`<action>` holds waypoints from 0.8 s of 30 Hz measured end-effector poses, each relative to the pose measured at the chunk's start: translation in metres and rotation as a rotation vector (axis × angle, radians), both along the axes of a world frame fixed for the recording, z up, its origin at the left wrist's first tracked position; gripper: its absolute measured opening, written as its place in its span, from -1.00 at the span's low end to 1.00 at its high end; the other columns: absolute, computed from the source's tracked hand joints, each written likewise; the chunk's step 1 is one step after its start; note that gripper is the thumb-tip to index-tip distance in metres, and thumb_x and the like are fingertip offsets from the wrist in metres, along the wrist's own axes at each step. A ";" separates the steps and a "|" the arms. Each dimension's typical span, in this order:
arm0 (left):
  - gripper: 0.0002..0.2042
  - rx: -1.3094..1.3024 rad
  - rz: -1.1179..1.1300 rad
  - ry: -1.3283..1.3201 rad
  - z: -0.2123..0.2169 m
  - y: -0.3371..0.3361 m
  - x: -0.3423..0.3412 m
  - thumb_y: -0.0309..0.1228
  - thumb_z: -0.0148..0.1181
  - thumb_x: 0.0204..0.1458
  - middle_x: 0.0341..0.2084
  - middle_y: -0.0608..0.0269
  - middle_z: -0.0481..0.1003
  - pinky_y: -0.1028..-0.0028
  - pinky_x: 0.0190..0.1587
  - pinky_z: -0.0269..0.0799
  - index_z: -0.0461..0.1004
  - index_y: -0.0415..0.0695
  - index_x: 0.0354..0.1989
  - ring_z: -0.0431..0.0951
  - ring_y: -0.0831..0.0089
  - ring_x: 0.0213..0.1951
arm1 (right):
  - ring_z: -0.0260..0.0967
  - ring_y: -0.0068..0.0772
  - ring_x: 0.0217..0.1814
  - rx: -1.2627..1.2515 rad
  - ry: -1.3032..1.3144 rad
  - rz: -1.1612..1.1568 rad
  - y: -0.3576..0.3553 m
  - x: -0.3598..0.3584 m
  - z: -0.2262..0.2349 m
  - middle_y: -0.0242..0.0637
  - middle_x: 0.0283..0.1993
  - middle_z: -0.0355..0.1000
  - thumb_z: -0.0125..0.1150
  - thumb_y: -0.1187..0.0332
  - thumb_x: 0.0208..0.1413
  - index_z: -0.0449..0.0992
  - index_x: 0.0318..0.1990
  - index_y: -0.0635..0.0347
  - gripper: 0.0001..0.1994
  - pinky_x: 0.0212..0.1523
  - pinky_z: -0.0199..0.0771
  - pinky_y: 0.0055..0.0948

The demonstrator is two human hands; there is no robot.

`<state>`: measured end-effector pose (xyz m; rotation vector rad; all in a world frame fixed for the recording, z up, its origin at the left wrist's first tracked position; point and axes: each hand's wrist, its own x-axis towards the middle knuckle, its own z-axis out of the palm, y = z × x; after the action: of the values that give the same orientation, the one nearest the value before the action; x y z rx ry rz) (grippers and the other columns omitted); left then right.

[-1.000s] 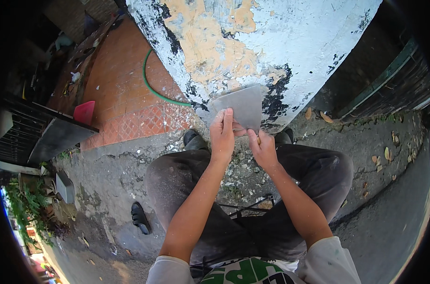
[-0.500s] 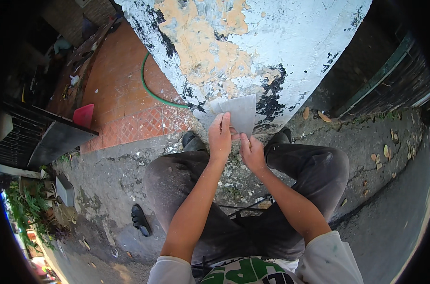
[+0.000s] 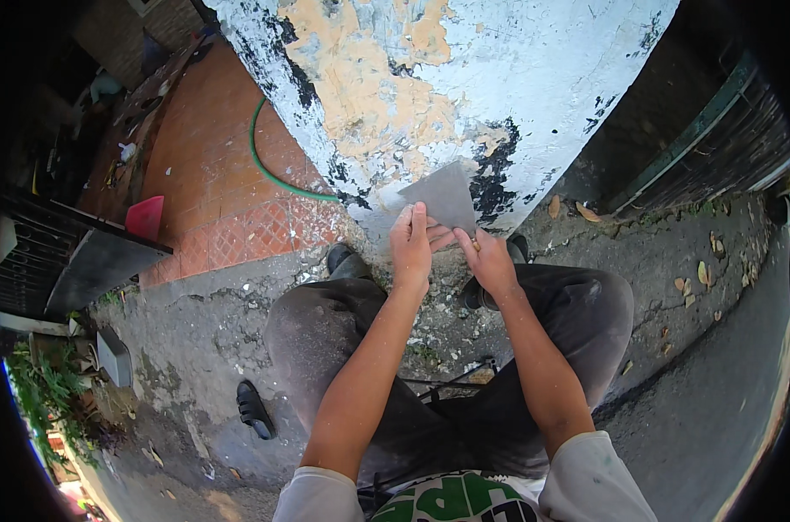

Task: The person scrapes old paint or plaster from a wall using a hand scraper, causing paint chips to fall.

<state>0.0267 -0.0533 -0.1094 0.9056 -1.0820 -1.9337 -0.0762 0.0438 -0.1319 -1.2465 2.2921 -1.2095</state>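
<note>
A paint scraper [image 3: 445, 198] with a broad, flat grey blade is held between both hands against the lower part of a wall corner. My right hand [image 3: 492, 263] is closed at its narrow lower end, index finger pointing along the blade; the handle is mostly hidden. My left hand [image 3: 410, 252] grips the blade's left side, some fingers under it and the thumb side up. The wall [image 3: 543, 78] carries flaking white paint with tan and black patches. The blade's far edge lies at a tan patch, next to a black one.
My knees [image 3: 582, 322] spread on either side of a low dark-framed seat [image 3: 451, 380]. A green hose [image 3: 269, 170] curves over orange tiles to the left. A black sandal [image 3: 254, 409] lies on the rough concrete. A dark gate [image 3: 108, 261] stands at left.
The blade has tilted and turned darker, its top edge now slanting up to the right. My right hand has moved right and slightly up; my left hand has shifted a little right.
</note>
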 end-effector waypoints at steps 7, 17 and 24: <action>-0.69 0.061 0.006 0.084 0.003 0.004 -0.007 -0.18 -0.07 0.30 -0.42 0.27 0.32 0.46 -0.32 0.62 0.30 -0.21 -0.31 0.53 0.45 -0.39 | 0.40 0.22 -0.39 0.049 0.130 -0.009 0.003 -0.009 0.018 0.14 -0.52 0.41 0.18 0.07 0.17 0.48 -0.36 0.37 -0.58 -0.40 0.37 -0.03; -0.70 0.064 0.013 0.097 0.003 0.004 -0.005 -0.20 -0.07 0.30 -0.44 0.27 0.33 0.46 -0.31 0.63 0.29 -0.20 -0.33 0.54 0.45 -0.42 | 0.36 0.21 -0.47 0.068 0.023 0.071 0.000 -0.019 0.015 0.14 -0.55 0.39 0.19 0.05 0.16 0.46 -0.51 0.40 -0.52 -0.46 0.34 -0.15; -0.69 -0.092 0.027 0.001 0.007 -0.003 0.007 -0.22 -0.06 0.30 -0.52 0.30 0.34 0.49 -0.38 0.61 0.31 -0.23 -0.36 0.52 0.50 -0.48 | 0.32 0.18 -0.53 -0.106 -0.156 0.079 -0.007 0.001 -0.001 0.14 -0.55 0.39 0.18 0.14 0.19 0.48 -0.45 0.43 -0.58 -0.48 0.31 -0.17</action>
<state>0.0339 -0.0562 -0.1022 0.8641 -1.1432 -1.8467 -0.0755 0.0365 -0.1329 -1.2184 2.0736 -1.3648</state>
